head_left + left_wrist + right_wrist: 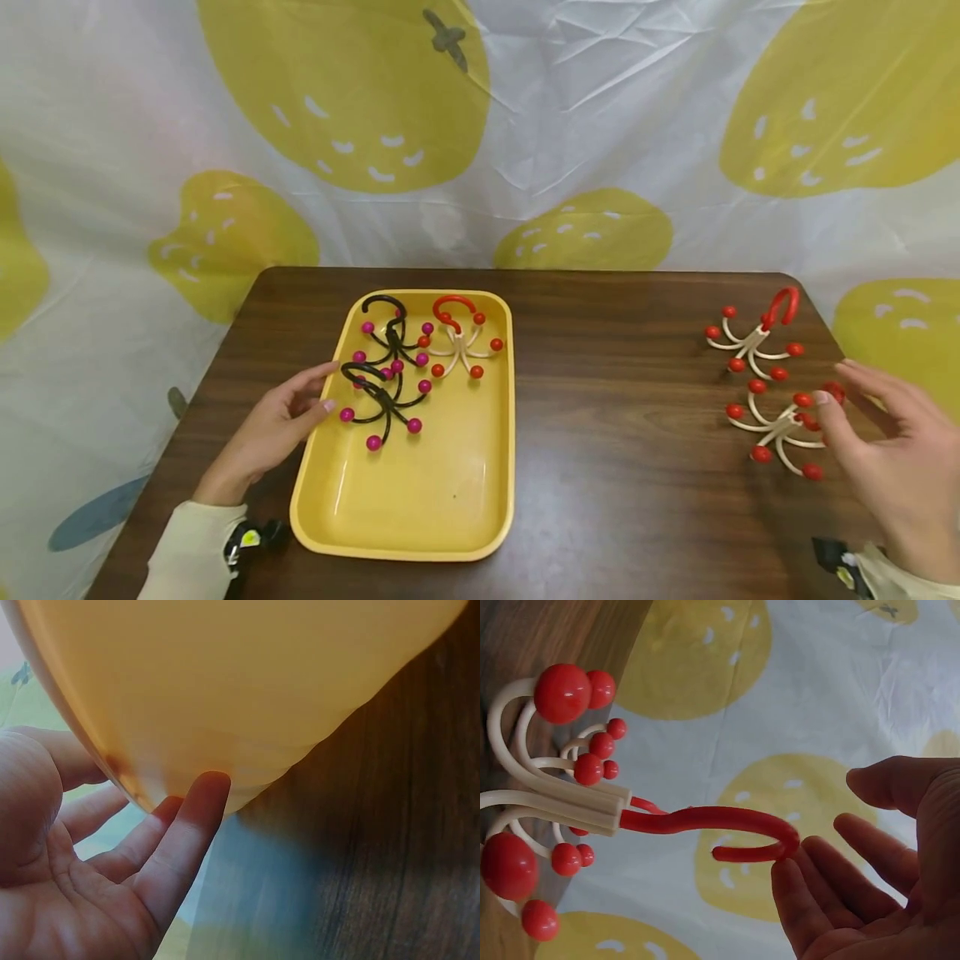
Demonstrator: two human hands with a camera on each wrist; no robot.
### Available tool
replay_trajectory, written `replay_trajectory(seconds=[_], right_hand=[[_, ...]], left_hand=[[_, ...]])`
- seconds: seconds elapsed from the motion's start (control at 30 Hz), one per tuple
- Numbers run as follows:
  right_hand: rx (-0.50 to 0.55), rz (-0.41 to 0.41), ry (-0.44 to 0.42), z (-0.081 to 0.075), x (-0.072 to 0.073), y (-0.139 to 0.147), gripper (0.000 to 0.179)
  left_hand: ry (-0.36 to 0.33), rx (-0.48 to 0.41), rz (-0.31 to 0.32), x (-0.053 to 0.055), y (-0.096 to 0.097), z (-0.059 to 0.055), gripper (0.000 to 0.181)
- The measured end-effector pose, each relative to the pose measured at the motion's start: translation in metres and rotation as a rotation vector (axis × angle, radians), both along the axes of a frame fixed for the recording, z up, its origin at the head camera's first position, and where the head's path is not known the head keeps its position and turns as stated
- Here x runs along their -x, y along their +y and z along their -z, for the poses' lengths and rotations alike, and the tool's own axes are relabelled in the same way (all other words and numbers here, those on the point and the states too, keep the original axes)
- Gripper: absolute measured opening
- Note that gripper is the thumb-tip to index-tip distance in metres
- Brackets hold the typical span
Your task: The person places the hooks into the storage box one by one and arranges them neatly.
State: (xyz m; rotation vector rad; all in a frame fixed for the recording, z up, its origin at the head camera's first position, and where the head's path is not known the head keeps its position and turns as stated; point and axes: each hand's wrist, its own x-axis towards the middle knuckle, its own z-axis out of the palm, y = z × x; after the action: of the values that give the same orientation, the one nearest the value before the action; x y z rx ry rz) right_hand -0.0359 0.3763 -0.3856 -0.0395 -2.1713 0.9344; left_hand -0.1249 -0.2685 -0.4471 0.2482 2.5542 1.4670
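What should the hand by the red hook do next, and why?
I'd probably gently close the right hand around the red hook. The fingertips are already right by its bend, but the thumb is apart from it, so the nearer red-and-white gadget doesn't look firmly held yet.

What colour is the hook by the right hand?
The hook is red, clearest in the right wrist view.

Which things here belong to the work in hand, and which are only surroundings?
Likely in the work:
yellow tray
two black hooks inside it
three red-and-cream hooks, one inside, two outside

Surroundings:
brown table
patterned cloth behind
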Motion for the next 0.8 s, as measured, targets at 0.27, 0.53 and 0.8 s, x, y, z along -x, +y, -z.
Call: replay_trajectory(seconds=[0.27,0.53,0.8], right_hand=[[0.032,0.092,-0.076,0.008,0.000,0.005,0.036],[0.046,0.150,-0.106,0.017,0.002,0.012,0.035],[0.143,0.221,-0.259,0.019,0.002,0.010,0.041]], left_hand=[[0.002,-0.001,0.001,0.000,0.001,0.001,0.055],[-0.010,0.007,-0.012,0.000,0.000,0.000,0.055],[-0.010,0.017,-0.020,-0.001,0.001,0.000,0.055]])
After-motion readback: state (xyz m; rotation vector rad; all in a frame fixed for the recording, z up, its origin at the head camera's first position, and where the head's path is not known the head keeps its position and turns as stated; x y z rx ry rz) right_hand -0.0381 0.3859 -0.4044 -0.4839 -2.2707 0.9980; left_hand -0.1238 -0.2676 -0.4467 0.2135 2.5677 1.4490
